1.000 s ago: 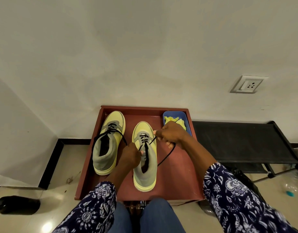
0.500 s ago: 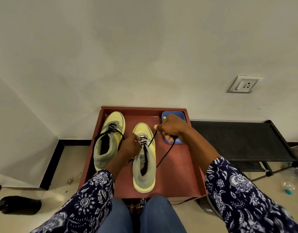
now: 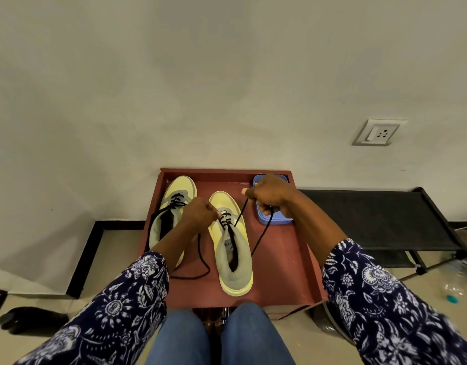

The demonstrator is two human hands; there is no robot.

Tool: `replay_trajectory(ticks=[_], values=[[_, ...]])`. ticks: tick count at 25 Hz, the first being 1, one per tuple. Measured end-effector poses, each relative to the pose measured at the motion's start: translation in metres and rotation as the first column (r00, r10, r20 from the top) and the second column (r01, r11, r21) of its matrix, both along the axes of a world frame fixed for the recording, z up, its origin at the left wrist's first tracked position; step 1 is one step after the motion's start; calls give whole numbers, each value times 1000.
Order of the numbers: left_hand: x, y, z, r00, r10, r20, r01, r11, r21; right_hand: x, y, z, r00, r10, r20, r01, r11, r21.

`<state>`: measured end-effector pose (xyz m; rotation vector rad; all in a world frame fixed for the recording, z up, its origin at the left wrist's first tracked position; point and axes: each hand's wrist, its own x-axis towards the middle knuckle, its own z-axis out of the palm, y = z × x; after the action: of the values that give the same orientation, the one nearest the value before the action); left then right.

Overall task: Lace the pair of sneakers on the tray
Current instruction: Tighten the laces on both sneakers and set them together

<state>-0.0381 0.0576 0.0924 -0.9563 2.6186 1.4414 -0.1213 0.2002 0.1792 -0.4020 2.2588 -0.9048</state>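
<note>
Fingers of right hand [image 3: 270, 194] and left hand [image 3: 199, 213] pinch black lace [image 3: 261, 234].

Matt reddish-brown tray [image 3: 285, 262], seemingly painted wood. Two pale yellow sneakers with grey cloth-like collars [image 3: 233, 248], soles smooth; black woven laces [image 3: 261, 239] matt. Small blue plastic box [image 3: 273, 219], slightly glossy. Black slatted bench [image 3: 379, 219], probably metal, matt. Pale floor tiles [image 3: 37, 343] glossy.

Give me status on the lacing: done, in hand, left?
Done: lower eyelets on both sneakers. In hand: right sneaker; right hand pulls its black lace taut, left hand is at the eyelets. Left: upper eyelets on both; left sneaker sits loose-laced.
</note>
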Motion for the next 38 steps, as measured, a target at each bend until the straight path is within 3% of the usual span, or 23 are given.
replay_trajectory(ticks=[4, 8, 15, 25, 32, 38], values=[[1, 1, 13, 1000, -29, -2, 29, 999, -17, 5, 0, 9, 999, -7, 49, 8, 999, -31], [2, 5, 18, 999, -24, -39, 22, 999, -50, 6, -4, 27, 999, -2, -48, 0, 999, -40], [3, 12, 28, 999, 4, -53, -10, 993, -115, 21, 0, 41, 996, 65, -65, -63, 998, 23], [10, 13, 28, 997, 59, -52, -64, 994, -91, 27, 3, 43, 996, 67, -56, -65, 997, 41], [14, 9, 47, 997, 3, 77, 14, 975, -223, 30, -1, 51, 993, 97, -63, -94, 994, 53], [13, 17, 93, 994, -23, 111, 44, 981, -190, 35, -8, 72, 990, 121, -76, -118, 992, 35]])
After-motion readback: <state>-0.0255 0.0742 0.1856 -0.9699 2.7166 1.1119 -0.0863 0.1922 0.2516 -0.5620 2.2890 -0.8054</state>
